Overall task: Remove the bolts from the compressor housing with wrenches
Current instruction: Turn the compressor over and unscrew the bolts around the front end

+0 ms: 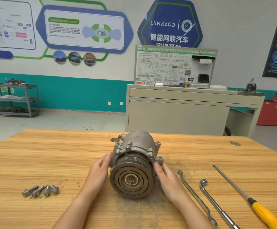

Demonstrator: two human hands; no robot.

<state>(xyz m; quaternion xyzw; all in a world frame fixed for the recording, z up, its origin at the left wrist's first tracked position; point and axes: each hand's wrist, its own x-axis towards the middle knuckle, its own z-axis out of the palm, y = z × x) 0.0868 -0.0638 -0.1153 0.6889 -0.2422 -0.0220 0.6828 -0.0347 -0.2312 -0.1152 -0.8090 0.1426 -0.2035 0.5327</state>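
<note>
One compressor (135, 156), four loose bolts (41, 190), two wrenches, one screwdriver (265, 214), all lying on the wooden table (51, 154). Compressor is sitting mid-table between both hands, pulley facing near. Left hand (99, 171) is gripping its left side, thumb touching the flange, other fingers hidden. Right hand (166, 177) is gripping the right side, fingertips around a mounting ear. Housing is looking grey and grimy, bolt heads showing on the flange. Bolts are lying near left; ring wrench (194, 195), socket wrench (216, 206) and screwdriver near right.
</note>
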